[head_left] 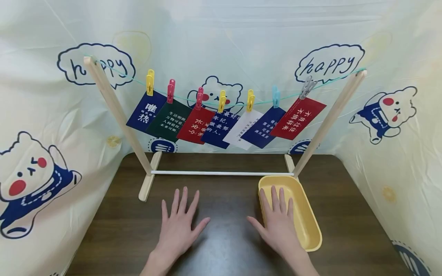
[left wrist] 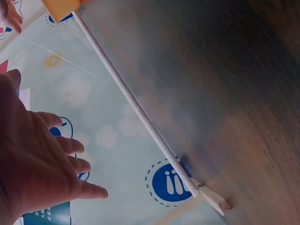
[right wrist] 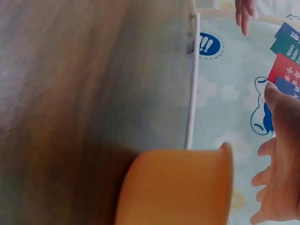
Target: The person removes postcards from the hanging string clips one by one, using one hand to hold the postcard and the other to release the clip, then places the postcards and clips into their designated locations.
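Observation:
My left hand [head_left: 177, 230] is held above the table with its fingers spread, touching nothing. Fingers likewise spread, my right hand [head_left: 279, 226] hovers over the left part of a yellow plastic tray [head_left: 309, 214] and holds nothing. Behind the hands, several cards hang from a green string by clothespins. At the left end a blue card [head_left: 146, 112] hangs from a yellow clothespin [head_left: 150, 82]; at the right end a red card [head_left: 298, 119] hangs from a grey clothespin [head_left: 307, 88]. Between them are green, red, blue and white cards, partly overlapping.
Two wooden posts [head_left: 119, 115] on wooden feet hold the string, joined low down by a white rod [head_left: 221, 173]. The rack stands toward the back of the dark wooden table [head_left: 221, 245]. A pale printed cloth [head_left: 221, 34] surrounds the table at the back and sides.

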Action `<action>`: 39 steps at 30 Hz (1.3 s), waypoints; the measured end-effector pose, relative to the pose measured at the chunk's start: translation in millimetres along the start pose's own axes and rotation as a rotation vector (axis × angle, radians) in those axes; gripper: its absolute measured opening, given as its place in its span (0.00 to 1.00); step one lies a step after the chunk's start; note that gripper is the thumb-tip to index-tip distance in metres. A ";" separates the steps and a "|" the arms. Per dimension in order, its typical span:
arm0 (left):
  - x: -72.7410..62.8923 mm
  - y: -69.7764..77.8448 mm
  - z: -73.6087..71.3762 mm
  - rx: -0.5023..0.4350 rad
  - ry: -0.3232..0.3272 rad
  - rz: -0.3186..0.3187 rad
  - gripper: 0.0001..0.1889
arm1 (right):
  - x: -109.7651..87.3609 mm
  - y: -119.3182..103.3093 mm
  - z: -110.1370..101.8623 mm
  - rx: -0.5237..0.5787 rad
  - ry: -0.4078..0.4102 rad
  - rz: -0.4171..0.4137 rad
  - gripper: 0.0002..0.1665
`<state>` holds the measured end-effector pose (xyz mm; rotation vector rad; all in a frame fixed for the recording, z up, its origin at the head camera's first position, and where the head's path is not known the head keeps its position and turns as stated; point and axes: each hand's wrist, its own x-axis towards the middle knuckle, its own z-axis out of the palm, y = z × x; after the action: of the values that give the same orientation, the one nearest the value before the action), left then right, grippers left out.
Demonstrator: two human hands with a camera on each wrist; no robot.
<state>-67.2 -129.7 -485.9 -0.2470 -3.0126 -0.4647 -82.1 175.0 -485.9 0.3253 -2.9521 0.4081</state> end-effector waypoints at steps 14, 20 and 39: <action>19.6 -44.8 -46.2 -0.396 0.075 -0.097 0.13 | 53.9 -72.9 -81.4 0.289 0.179 -0.402 0.20; 43.5 -92.8 -71.6 -0.629 0.297 -0.116 0.11 | 98.0 -109.6 -137.8 0.336 0.196 -0.609 0.17; 104.5 -113.7 -195.2 -0.686 0.573 -0.036 0.19 | 234.4 -211.5 -241.8 0.200 0.016 -0.621 0.20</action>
<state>-178.2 -281.1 -322.5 -0.0733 -2.2164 -1.3034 -232.5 -0.7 -162.4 1.2023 -2.6018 0.6007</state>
